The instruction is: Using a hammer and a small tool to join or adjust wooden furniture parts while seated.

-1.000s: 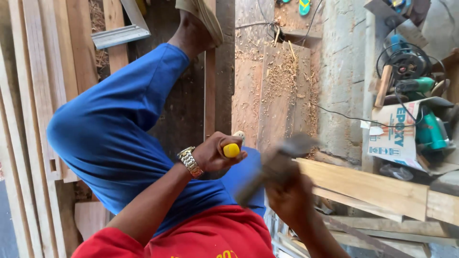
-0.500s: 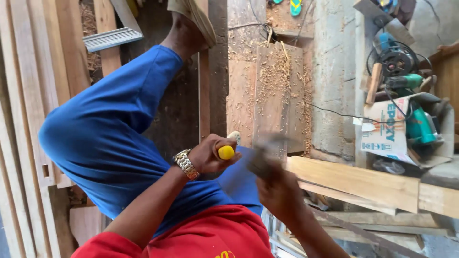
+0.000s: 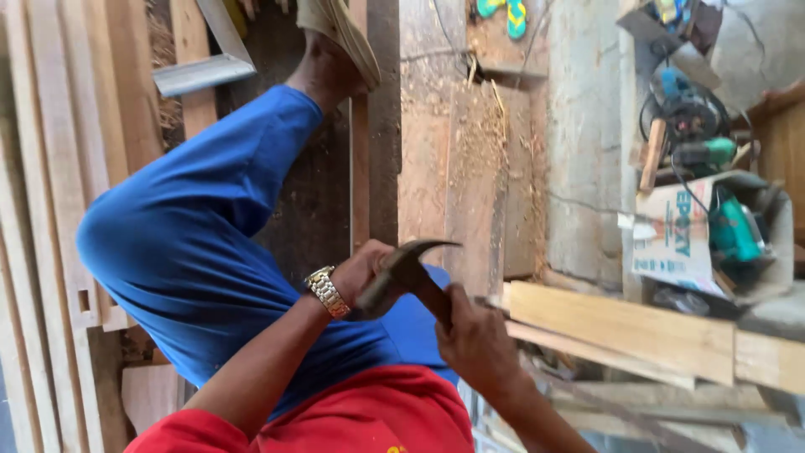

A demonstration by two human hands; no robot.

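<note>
My right hand (image 3: 474, 344), fist wrapped around the claw hammer (image 3: 411, 273), has swung it down from raised onto my left hand (image 3: 360, 277), which is curled around a now-hidden yellow-handled tool, so I judge a strike lands.

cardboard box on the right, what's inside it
A teal power tool sits in the open white cardboard box, beside dark parts too cluttered to identify. The box walls hide whatever lies lower down.
</note>
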